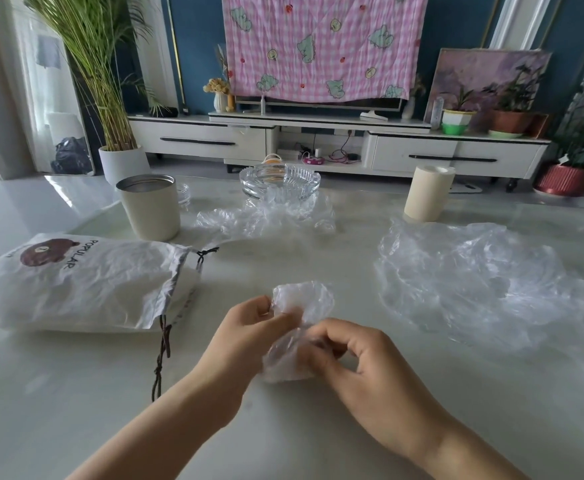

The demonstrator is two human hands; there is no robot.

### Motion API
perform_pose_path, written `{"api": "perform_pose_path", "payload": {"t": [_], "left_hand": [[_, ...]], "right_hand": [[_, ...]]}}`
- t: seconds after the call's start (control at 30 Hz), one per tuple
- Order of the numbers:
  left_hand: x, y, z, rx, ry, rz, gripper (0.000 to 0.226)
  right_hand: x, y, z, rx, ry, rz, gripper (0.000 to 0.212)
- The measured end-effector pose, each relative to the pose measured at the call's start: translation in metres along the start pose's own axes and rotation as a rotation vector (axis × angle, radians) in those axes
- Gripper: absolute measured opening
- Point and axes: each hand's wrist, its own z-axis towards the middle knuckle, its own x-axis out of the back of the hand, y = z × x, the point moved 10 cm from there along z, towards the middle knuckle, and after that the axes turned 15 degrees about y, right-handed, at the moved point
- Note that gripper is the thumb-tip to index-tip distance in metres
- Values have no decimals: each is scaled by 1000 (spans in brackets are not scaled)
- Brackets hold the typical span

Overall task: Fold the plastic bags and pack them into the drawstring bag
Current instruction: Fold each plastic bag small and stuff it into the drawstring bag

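- Both hands hold one small plastic bag (pixel 301 301) just above the table (pixel 76 403), near the front and in the middle.
- The left hand (pixel 245 327) pinches the top part of this bag with bent fingers.
- The right hand (pixel 363 368) has its fingers curled tight on the lower part, and the bag is scrunched between the two hands.
- The white drawstring bag (pixel 82 285) lies flat to the left of the hands, with its mouth turned toward them.
- Its dark cord (pixel 164 344) trails on the table just beside the left arm.
- A big clear plastic bag (pixel 474 282) lies spread out to the right.
- Another crumpled plastic bag (pixel 266 221) lies farther back, touching a glass dish (pixel 280 180).
- A cream cup (pixel 150 207) stands behind the drawstring bag.
- A cream roll (pixel 429 192) stands at the back on the right, behind the big bag.
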Motion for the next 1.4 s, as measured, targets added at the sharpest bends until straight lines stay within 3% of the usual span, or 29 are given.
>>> {"api": "perform_pose_path", "payload": {"t": [0.2,0.3,0.43,0.6,0.67,0.73,0.77,0.87,0.97,1.07,1.17,1.3,1.4], "left_hand": [[-15,-4,-6,96,-100,-72,42],[-13,5,-9,-134,-25,126,64],[-7,17,-13,-330,130,203,34],[5,27,-12,-407,224,206,37],[7,28,-11,-398,212,171,30],[1,26,-10,-356,147,117,21],[-3,27,-11,-347,109,99,20],[-13,30,-17,-372,31,76,29],[-16,24,-16,-281,-19,39,40],[-19,6,-11,-15,-101,-99,26],[-21,-4,-8,172,-132,-224,32],[-20,-7,-9,62,-140,68,49],[-13,-3,-6,-100,-50,198,24]], "right_hand": [[9,17,5,-162,90,-61,32],[10,15,6,-187,124,-37,35],[10,15,6,-187,169,10,38],[27,26,-1,-302,298,-46,21],[27,40,-4,-453,294,74,44],[12,46,-7,-623,189,383,72],[3,41,-7,-660,112,522,70],[-4,26,-2,-623,22,702,29],[4,35,2,-647,107,736,12],[15,48,5,-655,195,685,33],[23,38,9,-484,157,432,51],[24,21,13,-276,132,154,58],[16,13,12,-213,58,43,53]]}}
